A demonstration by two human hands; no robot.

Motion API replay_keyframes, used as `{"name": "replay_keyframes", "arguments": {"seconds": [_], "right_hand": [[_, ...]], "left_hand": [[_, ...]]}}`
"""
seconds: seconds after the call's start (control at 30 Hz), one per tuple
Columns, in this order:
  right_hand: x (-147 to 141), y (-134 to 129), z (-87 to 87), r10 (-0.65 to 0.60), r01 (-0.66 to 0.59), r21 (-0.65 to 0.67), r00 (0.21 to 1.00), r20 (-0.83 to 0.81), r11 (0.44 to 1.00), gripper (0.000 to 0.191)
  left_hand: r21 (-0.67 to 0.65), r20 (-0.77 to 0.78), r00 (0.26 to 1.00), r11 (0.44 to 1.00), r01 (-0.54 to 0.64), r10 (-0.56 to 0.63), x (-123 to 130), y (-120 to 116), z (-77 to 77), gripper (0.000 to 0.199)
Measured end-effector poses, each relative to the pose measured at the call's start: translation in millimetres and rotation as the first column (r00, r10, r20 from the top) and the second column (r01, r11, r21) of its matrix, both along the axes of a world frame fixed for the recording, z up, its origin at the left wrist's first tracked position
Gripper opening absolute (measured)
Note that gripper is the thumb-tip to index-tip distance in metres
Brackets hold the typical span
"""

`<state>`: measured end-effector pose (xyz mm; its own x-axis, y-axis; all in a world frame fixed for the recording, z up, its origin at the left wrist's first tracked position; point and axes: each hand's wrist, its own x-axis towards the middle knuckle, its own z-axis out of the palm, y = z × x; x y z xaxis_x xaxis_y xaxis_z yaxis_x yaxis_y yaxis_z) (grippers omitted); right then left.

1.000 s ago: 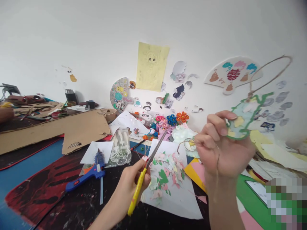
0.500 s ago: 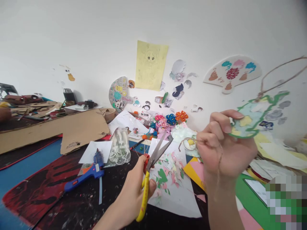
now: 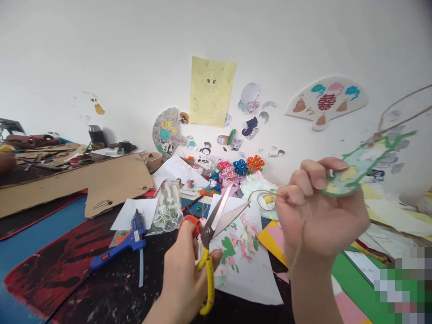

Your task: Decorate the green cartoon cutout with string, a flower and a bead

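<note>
My left hand grips scissors with one red and one yellow handle. Their blades are spread and point up and right, the lower tip close to the end of a thin brown string. Raised at the right, my right hand pinches a flat pale-green craft piece with a green edge and yellow patches. A loop of brown twine rises from the top of that piece. The string also passes through the fingers of my right hand, and one end hangs down over the wrist.
A blue glue gun rests on the dark mat at left, beside a plastic bag. White paper with green and pink scraps lies centrally. Cardboard is at left, crocheted flowers near the wall, a phone at right.
The scissors have turned more upright, their blades wider apart and nearer the string's end. My right hand has shifted slightly right, and the craft piece has tilted.
</note>
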<state>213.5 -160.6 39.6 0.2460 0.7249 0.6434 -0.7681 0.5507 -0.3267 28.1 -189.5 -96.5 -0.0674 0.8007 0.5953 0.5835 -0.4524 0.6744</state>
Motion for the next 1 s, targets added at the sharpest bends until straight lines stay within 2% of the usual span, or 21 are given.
{"name": "replay_keyframes", "arguments": {"seconds": [0.1, 0.13, 0.2, 0.27, 0.33, 0.4, 0.5, 0.63, 0.77, 0.9, 1.0], "right_hand": [[-3.1, -3.3, 1.3, -0.095, 0.095, -0.018, 0.995, 0.024, 0.995, 0.002], [-4.3, -4.1, 1.7, -0.112, 0.113, -0.025, 0.993, 0.028, 0.993, 0.002], [-7.0, -5.0, 2.1, -0.128, 0.128, -0.034, 0.992, 0.024, 0.991, 0.003], [-9.8, -5.3, 1.9, -0.113, 0.113, -0.041, 0.994, 0.013, 0.993, 0.004], [-12.8, -5.2, 1.0, -0.071, 0.071, -0.061, 0.997, 0.003, 0.996, 0.006], [-15.9, -4.7, -0.5, -0.025, 0.025, -0.091, 1.000, -0.005, 0.996, 0.008], [-20.2, -3.2, -3.0, 0.015, -0.016, -0.131, 1.000, -0.006, 0.991, 0.008], [-23.8, -1.0, -5.3, 0.072, -0.075, -0.194, 0.997, -0.018, 0.978, 0.007], [-24.6, -1.1, -5.7, 0.087, -0.097, -0.240, 0.995, -0.051, 0.966, 0.008], [-23.5, -1.7, -5.9, 0.033, -0.039, -0.263, 0.999, -0.027, 0.964, 0.010], [-19.0, 4.8, -6.1, -0.036, 0.036, -0.278, 0.999, 0.006, 0.960, 0.011]], "left_hand": [[0.120, -0.103, 0.953, 0.955, -0.273, 0.285, -2.6, -5.2, -1.0, 0.034], [0.139, -0.117, 0.932, 0.935, -0.326, 0.343, -2.6, -6.1, -1.2, 0.036], [0.136, -0.104, 0.924, 0.925, -0.354, 0.369, -2.5, -5.9, -0.5, 0.035], [0.075, -0.024, 0.962, 0.960, -0.269, 0.272, -2.3, -2.5, 3.0, 0.030], [0.004, 0.126, 0.989, 0.997, -0.075, 0.074, -0.7, 3.4, 10.2, 0.026], [-0.011, 0.300, 0.946, 0.991, 0.131, -0.121, 3.7, 10.5, 20.3, 0.027], [0.098, 0.460, 0.842, 0.958, 0.268, -0.282, 15.1, 21.7, 36.3, 0.033], [0.247, 0.562, 0.744, 0.932, 0.265, -0.360, 30.7, 35.2, 49.0, 0.032], [0.351, 0.578, 0.722, 0.915, 0.201, -0.380, 41.8, 42.2, 53.7, 0.024], [0.433, 0.631, 0.644, 0.885, 0.170, -0.433, 51.2, 40.5, 62.7, 0.025], [0.391, 0.688, 0.594, 0.903, 0.180, -0.417, 53.3, 37.7, 76.1, 0.027]]}}
